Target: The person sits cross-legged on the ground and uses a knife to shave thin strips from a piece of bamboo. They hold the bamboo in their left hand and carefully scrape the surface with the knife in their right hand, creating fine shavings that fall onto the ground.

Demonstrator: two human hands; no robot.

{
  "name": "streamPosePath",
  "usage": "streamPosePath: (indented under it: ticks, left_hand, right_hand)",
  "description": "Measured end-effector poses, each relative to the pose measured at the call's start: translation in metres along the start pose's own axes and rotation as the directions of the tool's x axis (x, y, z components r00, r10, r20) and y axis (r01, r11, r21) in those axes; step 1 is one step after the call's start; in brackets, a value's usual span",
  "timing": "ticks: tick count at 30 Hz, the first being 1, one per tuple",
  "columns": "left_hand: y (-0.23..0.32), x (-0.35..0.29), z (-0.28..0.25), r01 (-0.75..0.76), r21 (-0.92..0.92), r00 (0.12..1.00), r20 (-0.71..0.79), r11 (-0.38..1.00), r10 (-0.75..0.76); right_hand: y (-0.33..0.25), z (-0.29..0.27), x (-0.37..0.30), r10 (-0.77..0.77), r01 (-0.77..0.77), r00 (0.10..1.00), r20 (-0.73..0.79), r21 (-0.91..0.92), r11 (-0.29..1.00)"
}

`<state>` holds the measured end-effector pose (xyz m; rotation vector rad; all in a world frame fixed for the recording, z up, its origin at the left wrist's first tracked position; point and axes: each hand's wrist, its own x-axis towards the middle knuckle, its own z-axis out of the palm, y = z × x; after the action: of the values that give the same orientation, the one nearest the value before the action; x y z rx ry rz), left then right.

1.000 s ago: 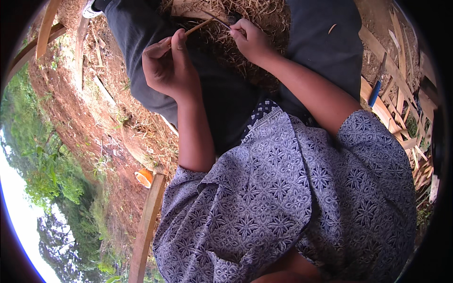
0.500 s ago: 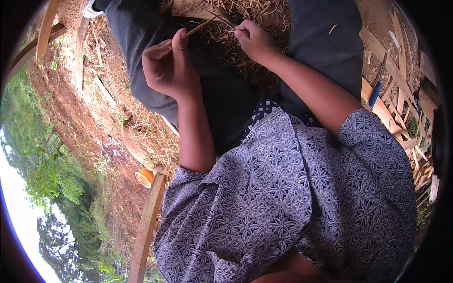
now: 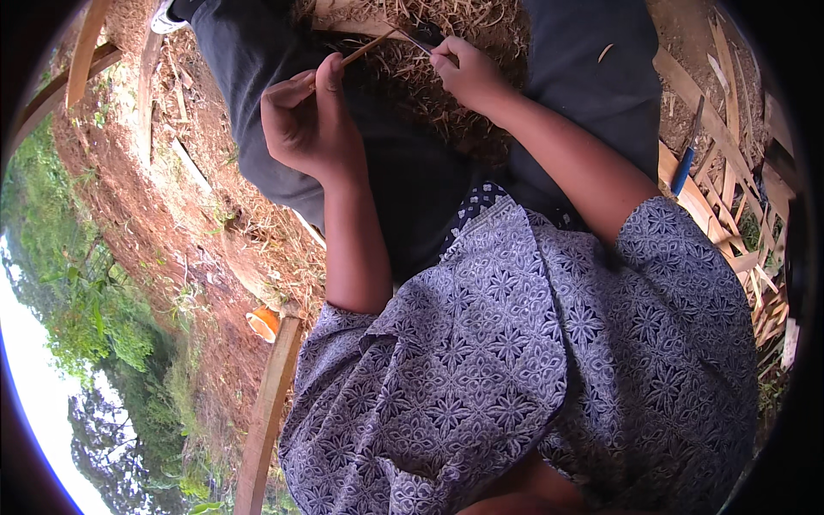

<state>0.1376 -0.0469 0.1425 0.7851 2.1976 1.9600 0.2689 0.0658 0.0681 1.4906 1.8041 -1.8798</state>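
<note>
My left hand (image 3: 313, 124) is closed, its thumb and fingers pinched on a thin brown stick (image 3: 367, 49) that slants up to the right. My right hand (image 3: 469, 75) grips a slim, dark knife (image 3: 415, 39), its handle hidden in the fist. The knife's tip meets the far end of the stick, above the shavings between my knees. At this size I cannot tell whether the edge bites into the wood.
Shavings (image 3: 429, 94) cover the ground between my dark-trousered legs. To the right, a blue-handled tool (image 3: 683, 170) lies among split wooden strips (image 3: 704, 215). An orange cup-like object (image 3: 263, 324) sits on the left beside a wooden post (image 3: 268, 412). Loose strips lie on the reddish soil (image 3: 154, 206).
My right hand has shifted slightly to the right with the knife, so the knife tip now sits nearer the stick's end. My left hand has barely moved.
</note>
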Motion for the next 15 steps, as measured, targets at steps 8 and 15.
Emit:
streamPosePath:
  ticks: [8, 15]
  left_hand:
    - [-0.002, 0.002, 0.001, -0.019, -0.004, 1.000, -0.018, 1.000, 0.019]
    - [0.000, 0.004, 0.000, 0.046, 0.010, 0.998, -0.051, 0.999, -0.045]
  right_hand:
    - [0.023, 0.010, 0.016, -0.243, 0.234, 0.965, -0.101, -0.098, 0.967]
    - [0.031, 0.007, 0.019, -0.207, 0.185, 0.972, -0.107, -0.188, 0.965]
